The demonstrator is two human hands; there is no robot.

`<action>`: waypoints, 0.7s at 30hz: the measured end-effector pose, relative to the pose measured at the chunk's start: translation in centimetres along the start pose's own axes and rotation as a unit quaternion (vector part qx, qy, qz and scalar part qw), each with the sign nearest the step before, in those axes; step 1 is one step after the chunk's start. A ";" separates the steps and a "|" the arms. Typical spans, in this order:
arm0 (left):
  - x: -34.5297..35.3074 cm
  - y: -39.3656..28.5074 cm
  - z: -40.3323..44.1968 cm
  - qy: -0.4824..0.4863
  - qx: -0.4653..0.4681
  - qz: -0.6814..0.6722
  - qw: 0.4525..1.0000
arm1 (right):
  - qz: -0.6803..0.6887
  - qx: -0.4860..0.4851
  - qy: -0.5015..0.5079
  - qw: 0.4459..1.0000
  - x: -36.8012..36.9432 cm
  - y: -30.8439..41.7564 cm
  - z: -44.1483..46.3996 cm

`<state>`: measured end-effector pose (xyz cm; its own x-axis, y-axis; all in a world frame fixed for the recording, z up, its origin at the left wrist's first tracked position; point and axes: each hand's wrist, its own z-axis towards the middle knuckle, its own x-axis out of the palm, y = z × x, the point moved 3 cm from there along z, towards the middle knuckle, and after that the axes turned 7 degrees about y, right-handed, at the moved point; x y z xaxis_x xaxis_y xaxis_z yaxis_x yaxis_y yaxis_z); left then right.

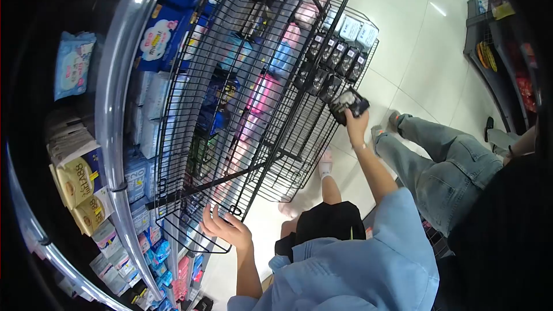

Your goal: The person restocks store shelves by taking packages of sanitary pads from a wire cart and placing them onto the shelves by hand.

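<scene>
My right hand [357, 126] grips a black pack [349, 105] with a pale design on its front. It holds this pack at the outer side of a black wire basket [299, 150], close to several similar black packs [340, 57] standing in rows there. My left hand [226, 227] is at the near end of an upper wire basket [190, 115], its fingers apart by the wire rim. Whether those fingertips touch the wire I cannot tell. Nothing shows in that hand.
Shelves on the left hold blue packs [158, 40], gold packs [75, 181] and other packaged goods behind a clear rail [112, 109]. White packs [358, 30] stand at the basket's far end. A person in grey-green trousers [455, 161] stands to the right on the tiled floor [409, 52].
</scene>
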<state>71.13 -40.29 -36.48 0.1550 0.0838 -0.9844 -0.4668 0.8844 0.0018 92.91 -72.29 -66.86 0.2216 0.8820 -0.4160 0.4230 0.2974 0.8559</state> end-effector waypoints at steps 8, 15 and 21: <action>-0.8 0.0 -0.2 -0.053 0.038 -0.053 0.996 | 0.333 -0.085 0.099 0.934 -7.4 17.7 -15.6; -2.3 1.1 -2.6 -0.132 0.116 -0.318 0.932 | 0.351 -0.235 0.302 0.854 -4.9 30.1 -29.3; -14.8 11.0 -12.7 -0.352 0.138 -0.214 0.901 | 0.331 -0.281 0.542 0.720 -2.0 32.2 -47.5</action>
<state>52.60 -37.61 -24.10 0.8281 -0.1082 -0.5501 -0.0132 0.9772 -0.2120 64.42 -47.09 -23.87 -0.7329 0.5755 0.3629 0.0501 -0.4863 0.8724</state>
